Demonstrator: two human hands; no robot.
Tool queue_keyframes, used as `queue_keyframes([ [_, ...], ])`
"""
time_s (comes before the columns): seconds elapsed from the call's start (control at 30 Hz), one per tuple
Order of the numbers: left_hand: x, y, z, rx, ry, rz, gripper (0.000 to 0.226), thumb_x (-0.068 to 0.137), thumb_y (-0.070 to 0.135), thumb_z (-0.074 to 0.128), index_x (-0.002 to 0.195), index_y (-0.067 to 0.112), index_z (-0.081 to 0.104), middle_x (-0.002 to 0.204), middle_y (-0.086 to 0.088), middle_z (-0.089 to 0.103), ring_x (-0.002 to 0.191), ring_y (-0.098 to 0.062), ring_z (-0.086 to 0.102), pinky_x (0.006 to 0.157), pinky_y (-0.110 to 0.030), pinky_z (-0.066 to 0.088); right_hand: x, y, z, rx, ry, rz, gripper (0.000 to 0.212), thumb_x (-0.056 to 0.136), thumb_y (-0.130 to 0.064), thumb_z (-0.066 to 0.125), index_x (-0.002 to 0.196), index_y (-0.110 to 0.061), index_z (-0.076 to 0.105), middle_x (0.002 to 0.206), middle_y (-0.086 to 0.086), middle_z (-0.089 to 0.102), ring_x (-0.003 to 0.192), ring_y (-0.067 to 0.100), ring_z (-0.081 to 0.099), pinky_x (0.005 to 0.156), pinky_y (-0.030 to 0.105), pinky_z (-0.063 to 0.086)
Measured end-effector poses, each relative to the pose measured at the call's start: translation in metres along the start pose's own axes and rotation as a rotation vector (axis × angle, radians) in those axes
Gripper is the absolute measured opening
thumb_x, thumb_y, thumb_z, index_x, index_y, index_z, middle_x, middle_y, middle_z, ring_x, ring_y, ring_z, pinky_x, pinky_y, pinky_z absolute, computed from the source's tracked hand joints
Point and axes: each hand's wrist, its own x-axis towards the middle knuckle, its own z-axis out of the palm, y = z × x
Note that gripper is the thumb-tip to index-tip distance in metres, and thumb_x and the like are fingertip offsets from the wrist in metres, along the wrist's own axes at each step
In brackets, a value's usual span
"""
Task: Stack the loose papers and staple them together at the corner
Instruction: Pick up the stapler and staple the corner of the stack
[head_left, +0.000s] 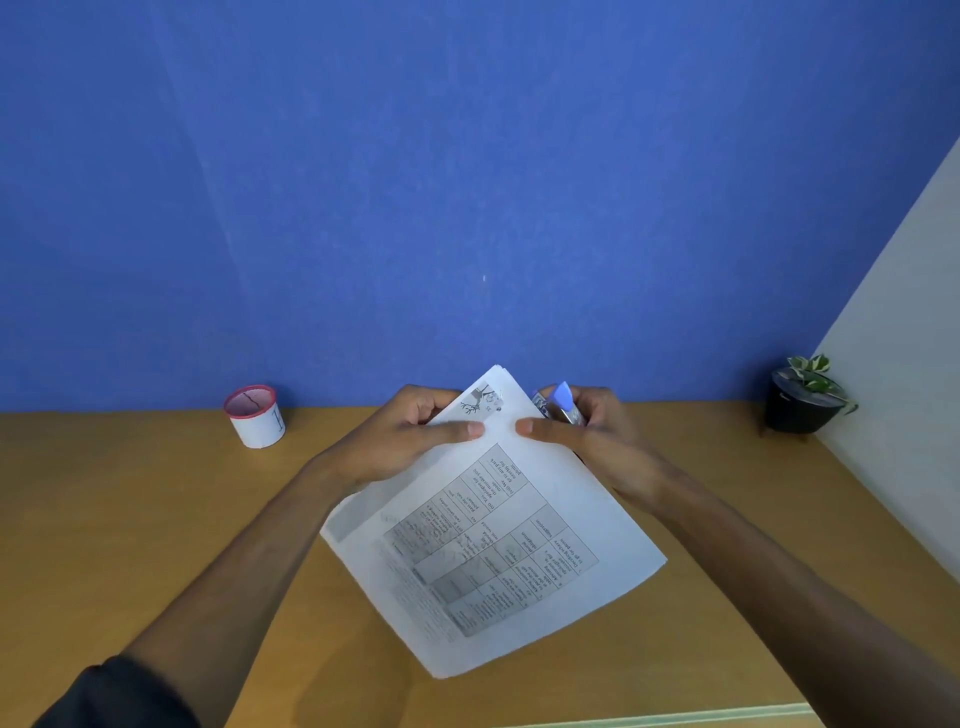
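Note:
A stack of printed papers (498, 525) with a table on the top sheet is held tilted above the wooden desk (156, 519), one corner pointing up toward the blue wall. My left hand (410, 436) pinches the stack near that upper corner, thumb on top. My right hand (587, 436) grips a small blue and silver stapler (561, 405) in its curled fingers at the papers' right edge, while its thumb presses on the top sheet. The stapler's lower part is hidden behind the paper and fingers.
A white cup with a red rim (255, 415) stands at the back left of the desk. A small plant in a black pot (802, 397) sits at the back right by a pale side wall (904, 364). A blue wall (467, 182) rises behind.

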Motion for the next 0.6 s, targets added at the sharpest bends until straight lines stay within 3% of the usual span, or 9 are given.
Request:
queue_keyframes([
  [0.23, 0.003, 0.011, 0.007, -0.003, 0.066, 0.076, 0.012, 0.094, 0.011, 0.062, 0.099, 0.009, 0.073, 0.095, -0.007, 0.079, 0.078, -0.019, 0.076, 0.059, -0.023, 0.056, -0.005, -0.008, 0.003, 0.0, 0.023, -0.061, 0.025, 0.087, -0.009, 0.073, 0.092, 0.01, 0.058, 0.078, 0.01, 0.07, 0.066, 0.022, 0.07, 0.055, 0.026, 0.053],
  [0.33, 0.001, 0.008, 0.014, 0.039, 0.179, 0.17, 0.011, 0.092, 0.015, 0.066, 0.088, 0.012, 0.076, 0.084, -0.003, 0.079, 0.072, -0.015, 0.074, 0.057, -0.022, 0.052, -0.008, -0.012, 0.002, -0.023, 0.047, -0.137, 0.019, 0.087, -0.009, 0.074, 0.078, -0.001, 0.06, 0.075, 0.013, 0.063, 0.067, 0.024, 0.064, 0.055, 0.026, 0.05],
  [0.4, -0.001, 0.005, 0.02, 0.074, 0.257, 0.247, 0.012, 0.093, 0.014, 0.066, 0.093, 0.014, 0.078, 0.085, 0.004, 0.079, 0.076, -0.009, 0.074, 0.06, -0.016, 0.05, -0.009, -0.014, 0.002, -0.067, 0.072, -0.202, 0.022, 0.086, -0.01, 0.075, 0.072, -0.01, 0.059, 0.07, 0.008, 0.057, 0.064, 0.021, 0.056, 0.055, 0.026, 0.044],
  [0.5, -0.003, -0.001, 0.023, 0.335, 0.394, 0.449, 0.019, 0.094, 0.012, 0.065, 0.108, 0.014, 0.077, 0.095, 0.01, 0.078, 0.083, 0.0, 0.072, 0.066, -0.01, 0.046, -0.009, -0.016, 0.0, -0.151, 0.117, -0.275, 0.019, 0.084, -0.012, 0.078, 0.076, -0.01, 0.061, 0.067, 0.002, 0.056, 0.06, 0.013, 0.052, 0.054, 0.023, 0.041],
  [0.6, -0.003, -0.011, 0.021, 0.732, 0.482, 0.722, 0.027, 0.094, 0.01, 0.057, 0.113, 0.025, 0.07, 0.094, 0.006, 0.078, 0.073, -0.009, 0.065, 0.061, -0.02, 0.046, -0.009, -0.016, -0.004, -0.215, 0.131, -0.322, 0.015, 0.082, -0.008, 0.08, 0.083, -0.009, 0.065, 0.074, 0.007, 0.064, 0.062, 0.009, 0.057, 0.057, 0.019, 0.044],
])
